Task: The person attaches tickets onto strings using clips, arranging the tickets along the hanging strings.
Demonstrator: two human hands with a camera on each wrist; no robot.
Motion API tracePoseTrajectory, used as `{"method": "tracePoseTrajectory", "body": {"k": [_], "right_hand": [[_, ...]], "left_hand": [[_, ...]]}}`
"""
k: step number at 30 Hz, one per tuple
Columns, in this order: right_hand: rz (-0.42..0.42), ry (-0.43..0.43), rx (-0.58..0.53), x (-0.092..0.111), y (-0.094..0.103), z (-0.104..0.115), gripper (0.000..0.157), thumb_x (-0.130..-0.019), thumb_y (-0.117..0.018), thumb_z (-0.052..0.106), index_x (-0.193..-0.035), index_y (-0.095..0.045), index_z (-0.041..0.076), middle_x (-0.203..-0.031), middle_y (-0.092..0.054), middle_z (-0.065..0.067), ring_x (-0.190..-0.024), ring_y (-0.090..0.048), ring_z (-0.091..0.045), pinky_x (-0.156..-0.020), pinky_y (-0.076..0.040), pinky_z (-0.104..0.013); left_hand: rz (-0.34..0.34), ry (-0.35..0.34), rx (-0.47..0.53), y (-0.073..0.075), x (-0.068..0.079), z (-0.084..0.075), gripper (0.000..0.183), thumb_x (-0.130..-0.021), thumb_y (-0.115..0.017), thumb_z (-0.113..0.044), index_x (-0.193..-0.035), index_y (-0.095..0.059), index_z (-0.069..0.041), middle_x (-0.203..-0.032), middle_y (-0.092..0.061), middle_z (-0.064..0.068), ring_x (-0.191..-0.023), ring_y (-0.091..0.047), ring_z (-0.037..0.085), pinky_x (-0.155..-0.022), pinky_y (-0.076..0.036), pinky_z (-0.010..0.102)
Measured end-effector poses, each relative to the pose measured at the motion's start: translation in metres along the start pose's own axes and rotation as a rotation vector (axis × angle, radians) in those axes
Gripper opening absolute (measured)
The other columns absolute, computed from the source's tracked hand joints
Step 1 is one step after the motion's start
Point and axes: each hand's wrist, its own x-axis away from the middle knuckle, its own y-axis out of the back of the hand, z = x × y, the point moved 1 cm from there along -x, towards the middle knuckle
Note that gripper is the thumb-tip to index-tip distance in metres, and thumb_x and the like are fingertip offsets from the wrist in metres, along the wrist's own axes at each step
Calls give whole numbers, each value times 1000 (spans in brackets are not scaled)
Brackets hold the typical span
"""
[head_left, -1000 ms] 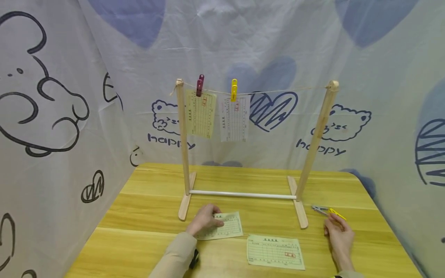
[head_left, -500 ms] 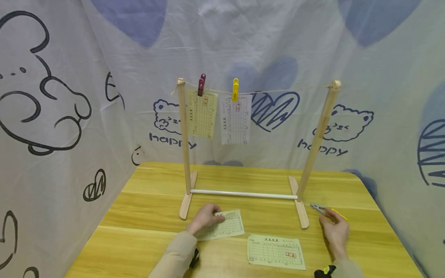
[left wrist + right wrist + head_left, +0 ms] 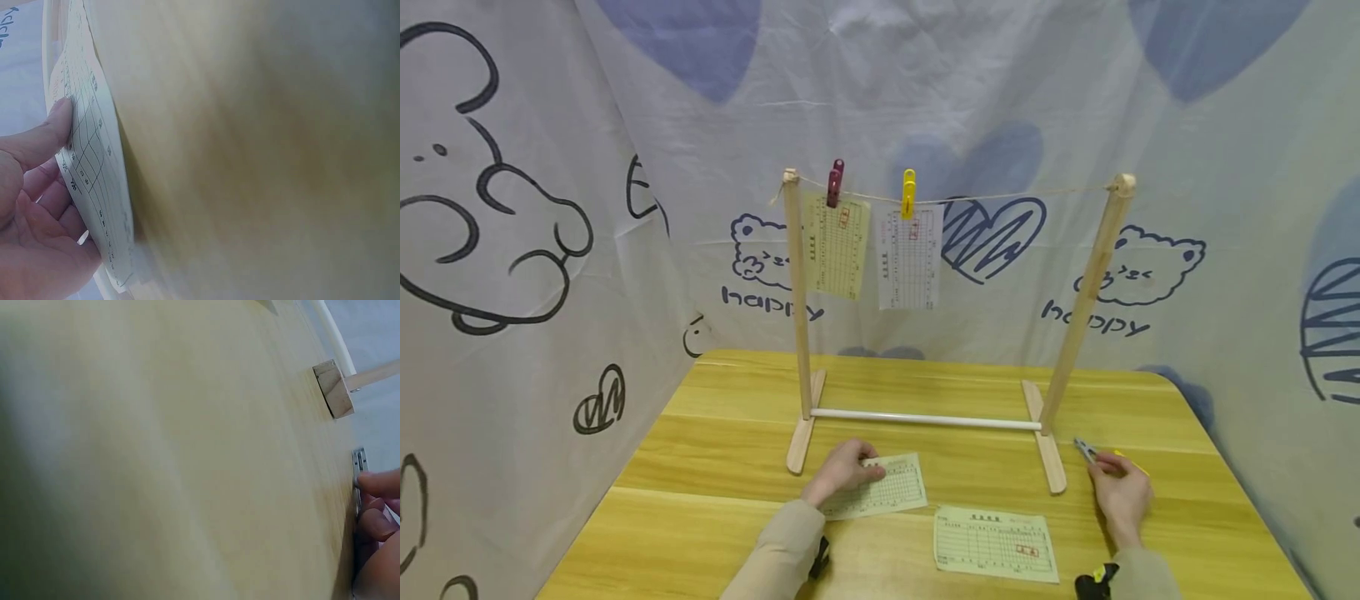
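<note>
My left hand (image 3: pixel 844 475) pinches the left end of a pale green printed slip (image 3: pixel 898 482) at the table's middle. In the left wrist view the thumb lies on the slip's printed face (image 3: pixel 94 144) and the fingers are behind it, with the paper slightly bowed. Over on the right, my right hand (image 3: pixel 1122 493) holds a grey clothespin (image 3: pixel 1084 449) between thumb and fingers, close to the tabletop. The right wrist view shows the tip of that clothespin (image 3: pixel 359 460) sticking out past the thumb. A yellow clothespin (image 3: pixel 1132 462) lies just behind the right hand, partly hidden by it.
A second green slip (image 3: pixel 996 543) lies flat between the hands. Behind stands a wooden frame (image 3: pixel 1078 321) with a string (image 3: pixel 1015 195) across it. A maroon clothespin (image 3: pixel 835 183) and a yellow one (image 3: pixel 908 194) hold a yellowish slip (image 3: pixel 837 250) and a white slip (image 3: pixel 910 262) there.
My right hand has moved slightly left and closed on the grey clothespin, which has turned a little. My left hand has stayed nearly still on its slip.
</note>
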Motion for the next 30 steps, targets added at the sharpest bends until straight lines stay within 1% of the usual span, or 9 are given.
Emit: {"method": "tracePoseTrajectory", "body": {"k": [7, 10, 13, 15, 17, 20, 22, 26, 30], "right_hand": [[158, 22, -42, 7, 6, -5, 30, -82, -73, 1, -111, -68, -7, -70, -71, 3, -57, -51, 9, -55, -41, -13], [238, 8, -63, 9, 9, -6, 40, -83, -75, 3, -120, -64, -5, -69, -68, 11, -59, -55, 7, -56, -44, -14], [272, 7, -66, 8, 10, -6, 47, -84, -78, 7, -125, -61, -5, -72, -62, 13, -60, -54, 6, -57, -46, -14], [272, 14, -57, 7, 10, -7, 49, -84, -80, 10, -126, -61, -6, -76, -59, 9, -59, -52, 4, -56, -45, -15], [266, 28, -35, 5, 9, -7, 51, -83, -82, 14, -125, -63, -7, -83, -62, -1, -62, -50, 4, -57, -44, -14], [269, 40, 23, 4, 8, -7, 54, -82, -84, 19, -125, -65, -6, -101, -67, -18, -77, -54, -2, -62, -42, -12], [289, 52, 59, 4, 8, -6, 57, -82, -84, 22, -127, -64, -7, -117, -65, -27, -91, -60, -14, -70, -42, -13], [328, 64, 89, 4, 9, -3, 58, -84, -82, 22, -129, -62, -8, -126, -62, -32, -113, -59, -37, -78, -44, -20], [333, 81, 104, 3, 9, -2, 57, -84, -82, 22, -126, -62, -10, -124, -62, -33, -112, -60, -41, -78, -45, -24]], "left_hand": [[4, 3, 10, 0, 2, -1, 15, -91, -75, -17, -85, -69, -4, -80, -64, 3, -69, -45, 12, -60, -37, 23], [2, 3, 8, 1, 2, -1, 15, -91, -75, -17, -85, -70, -4, -80, -64, 3, -68, -45, 13, -60, -37, 23], [-2, 4, 4, 0, 2, 1, 15, -91, -75, -17, -85, -69, -5, -78, -63, 2, -68, -44, 13, -60, -36, 23], [-4, 1, 6, 0, 2, 1, 15, -91, -76, -17, -84, -69, -5, -77, -62, 2, -67, -44, 13, -60, -35, 23], [-5, -1, 7, 0, 2, 1, 16, -91, -76, -17, -84, -69, -5, -77, -61, 2, -67, -44, 13, -59, -35, 23], [-3, 1, 9, 1, 2, 1, 16, -91, -76, -17, -84, -69, -5, -76, -60, 1, -67, -43, 13, -59, -34, 23], [0, 3, 6, 1, 2, 0, 16, -91, -75, -17, -83, -68, -5, -75, -59, 1, -66, -43, 13, -59, -34, 23], [-1, 1, 3, 1, 2, 0, 16, -91, -75, -17, -84, -69, -4, -77, -61, 2, -67, -43, 13, -59, -35, 23], [0, 1, 4, 0, 2, 0, 16, -91, -76, -17, -84, -69, -5, -77, -60, 1, -67, -43, 13, -60, -35, 23]]}}
